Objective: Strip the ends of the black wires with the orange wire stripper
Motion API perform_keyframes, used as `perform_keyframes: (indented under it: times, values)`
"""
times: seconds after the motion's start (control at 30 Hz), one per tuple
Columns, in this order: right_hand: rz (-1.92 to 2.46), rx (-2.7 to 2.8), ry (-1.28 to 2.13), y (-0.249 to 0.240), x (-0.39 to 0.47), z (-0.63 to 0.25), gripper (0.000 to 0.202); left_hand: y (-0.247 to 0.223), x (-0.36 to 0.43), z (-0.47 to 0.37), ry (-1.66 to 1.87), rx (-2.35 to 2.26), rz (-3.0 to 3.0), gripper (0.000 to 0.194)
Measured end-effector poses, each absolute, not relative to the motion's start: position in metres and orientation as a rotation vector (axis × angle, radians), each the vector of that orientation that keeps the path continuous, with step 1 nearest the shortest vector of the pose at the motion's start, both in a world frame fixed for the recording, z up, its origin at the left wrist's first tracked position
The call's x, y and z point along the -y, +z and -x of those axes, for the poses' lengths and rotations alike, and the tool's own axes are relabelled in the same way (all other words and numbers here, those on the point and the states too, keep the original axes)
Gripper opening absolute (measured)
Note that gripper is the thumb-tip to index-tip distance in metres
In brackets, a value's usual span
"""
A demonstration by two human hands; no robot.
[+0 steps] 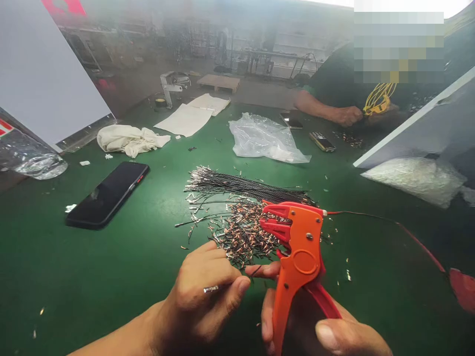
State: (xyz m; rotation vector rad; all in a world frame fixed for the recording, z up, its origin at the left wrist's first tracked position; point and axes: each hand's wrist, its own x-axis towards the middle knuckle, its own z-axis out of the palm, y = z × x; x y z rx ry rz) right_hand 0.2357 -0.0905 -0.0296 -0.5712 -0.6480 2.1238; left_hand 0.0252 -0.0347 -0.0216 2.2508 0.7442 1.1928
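My left hand (206, 296) is closed, pinching a short black wire (211, 289) between thumb and fingers. A silvery metal terminal on one end of that wire sticks out on the left, and its other end points toward my right hand. My right hand (349, 333) is wrapped round the handles of an orange and red wire stripper (302, 247), whose jaws point left, with one finger stretched out near the wire's end. Beyond my hands lie a bundle of black wires (248, 187) with metal terminals and a pile of stripped wire scraps (248, 230).
A black phone (109, 193) lies at left, near a crumpled white cloth (129, 139) and a plastic bottle (29, 153). Further back are paper sheets (191, 116), a clear plastic bag (265, 138) and a keypad phone (322, 141). Across the table, a co-worker's hand (347, 116) is beside yellow wires (378, 99).
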Motion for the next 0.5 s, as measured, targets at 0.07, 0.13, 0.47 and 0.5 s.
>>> perform_keyframes:
  times: [0.07, 0.13, 0.47, 0.5]
  values:
    - [0.580, 0.660, 2.134, -0.0293, 0.0903, -0.2364, 0.066, -0.0244, 0.0358, -0.0272, 1.215, -0.703, -2.218, 0.023]
    - [0.597, 0.634, 2.166, -0.0282, 0.0905, -0.2364, 0.068, -0.0268, 0.0381, -0.0288, 1.203, -0.669, -2.217, 0.025]
    - [0.590, 0.631, 2.231, -0.0248, 0.0929, -0.2375, 0.067, -0.0318, 0.0385, -0.0257, 1.352, -0.591, -2.356, 0.024]
    - [0.586, 0.630, 2.237, -0.0248, 0.0931, -0.2388, 0.068, -0.0321, 0.0386, -0.0255, 1.344, -0.555, -2.359, 0.025]
